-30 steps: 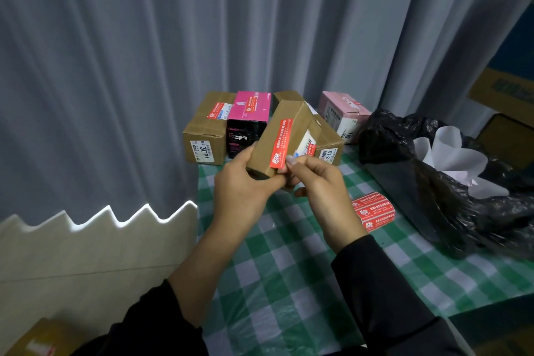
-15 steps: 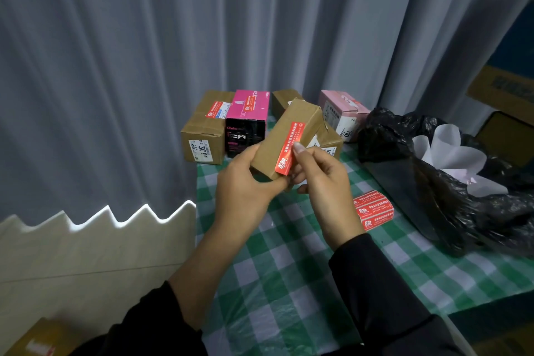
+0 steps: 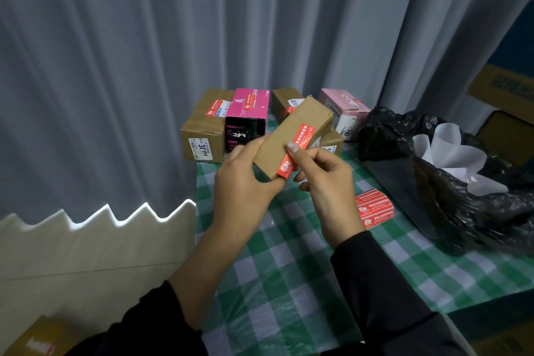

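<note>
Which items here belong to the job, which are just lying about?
Job: small brown cardboard box, long red sticker on it, left hand, right hand, red sticker roll.
Lying about: black plastic bag, pink-and-black carton, pale pink box, large brown cardboard box.

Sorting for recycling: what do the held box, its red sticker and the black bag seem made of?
Box: matte brown cardboard, folded edges. Sticker: probably coated paper or film, faint sheen. Bag: thin plastic, crinkled with glossy highlights.
</note>
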